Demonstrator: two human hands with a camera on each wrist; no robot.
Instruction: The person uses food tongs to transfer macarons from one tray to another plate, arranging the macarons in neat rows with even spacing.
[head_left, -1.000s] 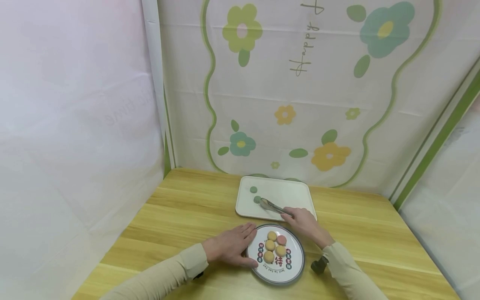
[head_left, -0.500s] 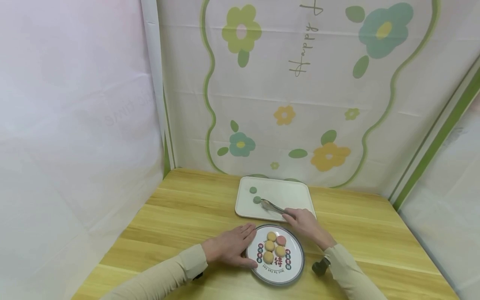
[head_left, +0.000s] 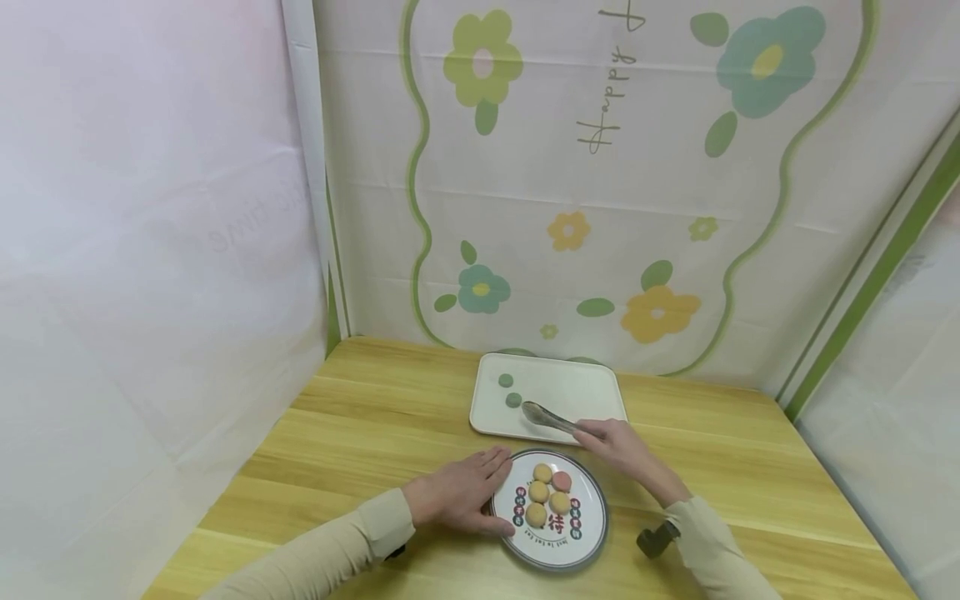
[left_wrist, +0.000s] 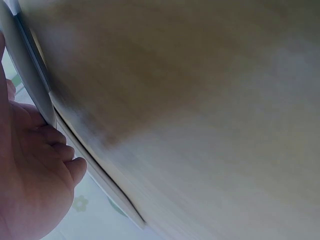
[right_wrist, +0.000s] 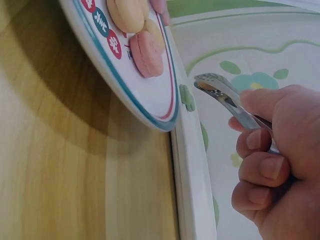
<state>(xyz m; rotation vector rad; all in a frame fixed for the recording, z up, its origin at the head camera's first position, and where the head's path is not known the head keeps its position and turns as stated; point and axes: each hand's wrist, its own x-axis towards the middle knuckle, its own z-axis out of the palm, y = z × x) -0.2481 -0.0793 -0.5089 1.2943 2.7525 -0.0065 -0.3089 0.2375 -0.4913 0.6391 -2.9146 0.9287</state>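
- Two green cookies [head_left: 513, 400] lie on the white tray [head_left: 581, 396], toward its left end, near each other but not touching.
- Your right hand [head_left: 621, 450] grips the metal tongs [head_left: 547, 417], fingers curled round the handles; the tips stand nearly together, just to the right of the nearer green cookie, with no cookie visibly held.
- If you push in with the tips this narrow, you may shove that cookie leftward into the other one, or toward the tray's rim.
- Squeeze too hard and its shell could crack; catch it off-centre and it could pop out sideways.
- Your left hand [head_left: 465, 490] lies with fingers extended along the plate's [head_left: 555, 557] left edge, thumb over the rim; leaning there might tip or slide the plate, rolling its four yellow cookies [head_left: 538, 492] and one pink cookie [head_left: 562, 481].
- A low wrist could also knock the plate, since it sits close by.
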